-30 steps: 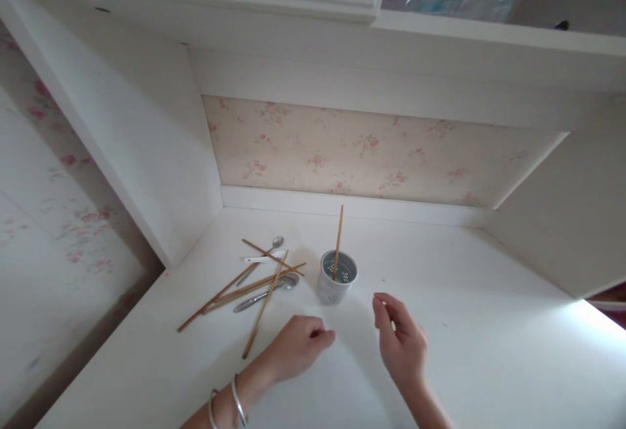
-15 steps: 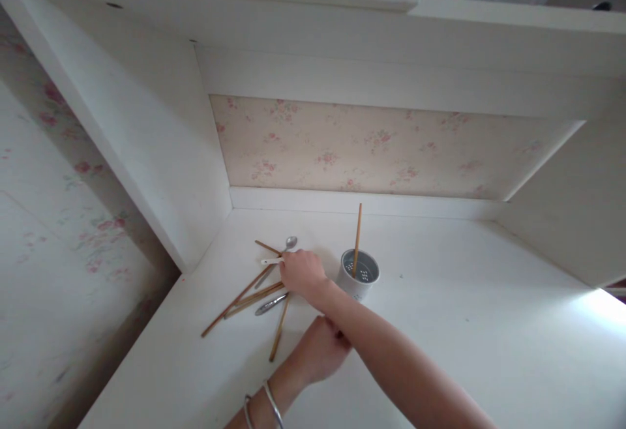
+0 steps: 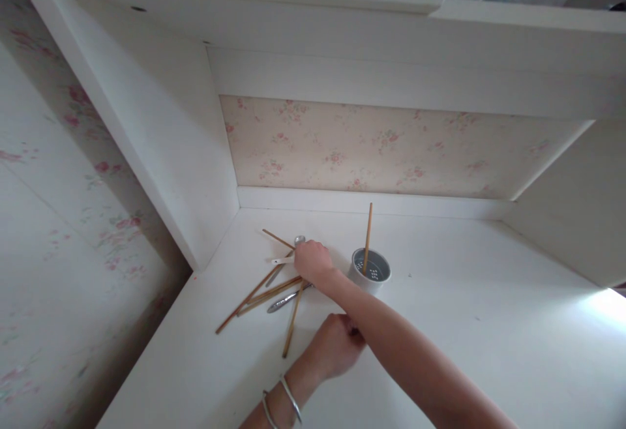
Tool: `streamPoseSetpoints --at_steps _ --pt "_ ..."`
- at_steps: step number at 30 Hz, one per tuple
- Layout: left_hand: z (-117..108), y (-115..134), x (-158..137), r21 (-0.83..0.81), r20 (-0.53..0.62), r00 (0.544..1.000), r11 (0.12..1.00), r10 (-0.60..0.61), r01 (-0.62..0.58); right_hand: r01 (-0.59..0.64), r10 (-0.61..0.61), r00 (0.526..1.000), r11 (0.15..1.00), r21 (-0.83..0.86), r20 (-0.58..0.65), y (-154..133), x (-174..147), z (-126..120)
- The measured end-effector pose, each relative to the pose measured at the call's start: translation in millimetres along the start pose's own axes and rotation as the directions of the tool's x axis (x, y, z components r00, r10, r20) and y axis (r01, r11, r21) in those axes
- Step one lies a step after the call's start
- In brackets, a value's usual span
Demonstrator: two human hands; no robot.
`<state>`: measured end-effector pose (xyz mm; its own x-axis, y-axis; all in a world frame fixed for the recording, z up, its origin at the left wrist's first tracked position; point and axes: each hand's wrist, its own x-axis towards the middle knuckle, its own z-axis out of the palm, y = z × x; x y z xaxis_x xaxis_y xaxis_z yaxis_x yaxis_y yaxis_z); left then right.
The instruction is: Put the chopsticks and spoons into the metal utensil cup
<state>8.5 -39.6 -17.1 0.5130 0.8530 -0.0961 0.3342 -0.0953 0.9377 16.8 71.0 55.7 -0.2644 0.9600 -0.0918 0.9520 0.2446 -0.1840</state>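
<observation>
The step in hand seems to be a pick from the loose pile of chopsticks and spoons (image 3: 268,296), over whose edge the right hand (image 3: 313,263) is laid, at nine o'clock from the grey cup (image 3: 375,287). The right fingers are hidden beneath the knuckles, so whether anything is gripped cannot be told. A clean pick would call for one piece to be singled out and drawn clear of those crossing it. The left hand (image 3: 337,349) is held at seven o'clock from the cup, its fingers curled in with nothing seen in them; it is partly covered by the right forearm (image 3: 405,338).

The pile is spread on the white bench (image 3: 440,272) between eight and ten o'clock from the cup. The chopsticks are slim, straight and brown, some darker, and several are crossed. Among them, a white handle (image 3: 282,261) and a shiny metal handle (image 3: 283,302) are seen, their right ends hidden; a metal spoon bowl (image 3: 300,240) is shown at the hand's eleven o'clock. One chopstick (image 3: 368,236) is stood nearly upright in the cup, whose floor is pierced with small holes.
</observation>
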Motion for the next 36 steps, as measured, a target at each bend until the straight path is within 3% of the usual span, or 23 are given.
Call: streamPoseSetpoints --at_steps 4,6,7,9,10,11,12,14,19,23,25,29,36 --pt "-2 1 -3 0.084 -0.031 0.999 0.996 0.015 -0.013 0.048 -0.03 0.993 0.987 0.156 -0.117 7 -12 -13" --pt "-3 3 -4 0.066 -0.051 0.999 0.998 0.001 0.002 0.112 -0.055 0.987 0.91 0.398 -0.153 11 -24 -21" --pt "-3 4 -5 0.037 -0.058 0.998 0.999 -0.007 0.009 0.144 -0.052 0.983 0.808 0.572 -0.174 13 -30 -25" --pt "-4 6 -5 -0.04 -0.058 0.998 0.999 -0.02 0.018 0.186 0.004 0.977 0.474 0.861 -0.214 19 -45 -33" --pt "-4 6 -4 -0.074 -0.054 0.998 0.997 -0.025 0.021 0.203 0.047 0.972 0.309 0.929 -0.229 23 -52 -38" --pt "-4 6 -4 -0.099 -0.05 0.998 0.995 -0.031 0.026 0.226 0.087 0.965 0.195 0.954 -0.247 28 -59 -43" --pt "-4 6 -3 -0.119 -0.044 0.998 0.992 -0.036 0.03 0.257 0.127 0.954 0.119 0.959 -0.271 34 -65 -48" --pt "-4 6 -1 -0.138 -0.033 0.999 0.99 -0.038 0.034 0.34 0.2 0.918 0.05 0.939 -0.343 48 -75 -58" --pt "-5 6 0 -0.135 -0.064 0.997 0.99 -0.045 0.036 0.541 0.406 0.74 0.114 0.833 -0.536 97 -85 -79" --pt "-6 12 0 -0.148 -0.056 0.997 0.988 -0.05 0.041 0.561 0.516 0.634 0.207 0.801 -0.577 135 -78 -82" --pt "-5 14 0 -0.147 -0.038 0.998 0.988 -0.057 0.051 0.519 0.538 0.631 0.242 0.82 -0.559 148 -74 -77" --pt "-4 15 1 -0.117 -0.027 0.997 0.991 -0.069 0.065 0.379 0.538 0.694 0.292 0.878 -0.479 159 -67 -58" --pt "-2 12 3 -0.065 -0.032 0.996 0.995 -0.079 0.076 0.106 0.462 0.751 0.62 0.777 -0.471 157 -68 -32"
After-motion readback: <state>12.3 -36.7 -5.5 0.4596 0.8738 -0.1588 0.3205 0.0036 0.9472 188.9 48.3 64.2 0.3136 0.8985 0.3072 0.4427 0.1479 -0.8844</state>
